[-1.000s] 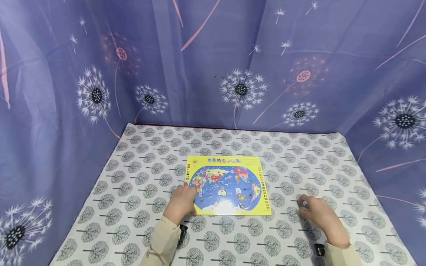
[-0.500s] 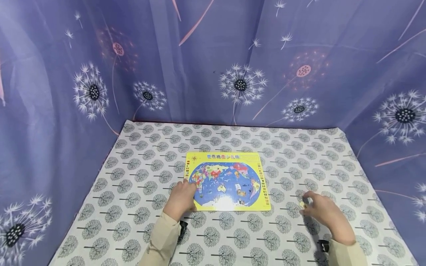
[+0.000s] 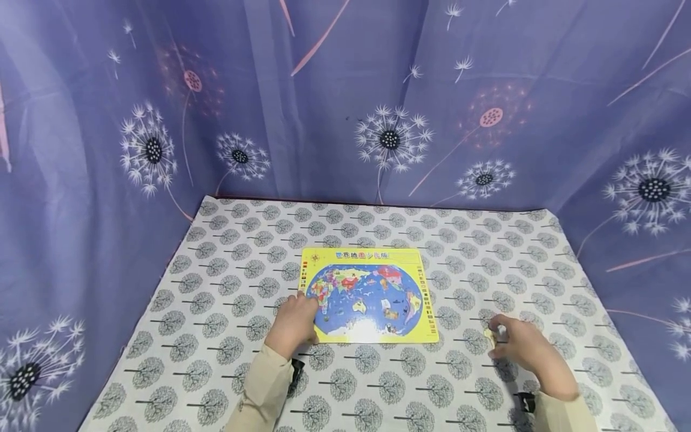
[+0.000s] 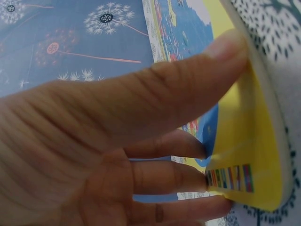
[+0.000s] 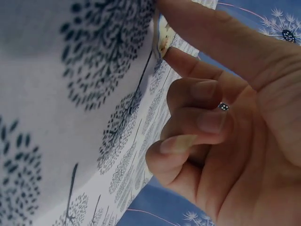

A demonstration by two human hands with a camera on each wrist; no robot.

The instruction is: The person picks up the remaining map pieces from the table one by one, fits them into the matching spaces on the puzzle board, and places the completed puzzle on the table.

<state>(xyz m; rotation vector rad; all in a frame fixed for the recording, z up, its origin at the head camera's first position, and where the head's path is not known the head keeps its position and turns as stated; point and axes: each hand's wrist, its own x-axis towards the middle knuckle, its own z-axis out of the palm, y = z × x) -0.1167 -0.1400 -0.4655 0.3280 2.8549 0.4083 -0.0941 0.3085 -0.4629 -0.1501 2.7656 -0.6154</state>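
Note:
A yellow-bordered world map board (image 3: 378, 337) lies flat on the patterned cloth. My left hand (image 3: 294, 318) rests on its left side. In the left wrist view the thumb (image 4: 228, 47) touches the board's near edge and the fingertips (image 4: 197, 176) lie on its yellow border. Right of the board, my right hand (image 3: 520, 342) pinches a small pale-yellow puzzle piece (image 3: 489, 336) between thumb and index finger, low over the cloth. The right wrist view shows the piece (image 5: 164, 37) tilted on edge, with a blue rim; the other fingers are curled in toward the palm.
The table is covered by a white cloth (image 3: 216, 264) printed with grey trees. Blue-purple dandelion curtains (image 3: 335, 120) stand at the back and on both sides. A black strap (image 3: 526, 401) sits at the right wrist, and another (image 3: 296, 373) at the left.
My right hand has moved slightly right and the small piece now shows more plainly between its fingertips. My left hand stays on the board. The head view has tilted a little.

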